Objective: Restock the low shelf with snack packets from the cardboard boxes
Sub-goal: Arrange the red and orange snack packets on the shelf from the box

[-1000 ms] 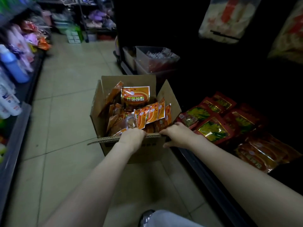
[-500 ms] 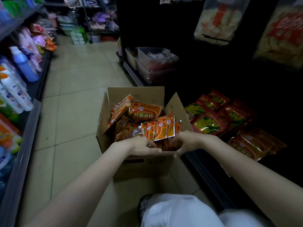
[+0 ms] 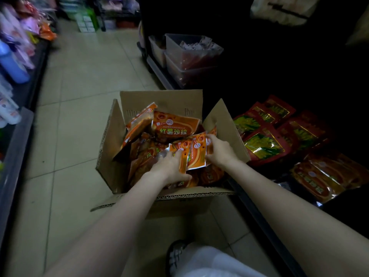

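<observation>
Inside the cardboard box (image 3: 111, 148), I have my left hand (image 3: 169, 166) and right hand (image 3: 218, 148) clasping orange packets (image 3: 194, 154) together, bunched for the low shelf (image 3: 299, 156) at three o'clock.

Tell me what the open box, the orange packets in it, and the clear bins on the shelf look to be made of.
Box: corrugated cardboard, matte brown; fluting shows along its cut edges.
Orange packets: likely thin plastic film, glossy and crinkled, with shiny highlights.
Clear bins: seemingly rigid translucent plastic; contents show through the walls.
</observation>
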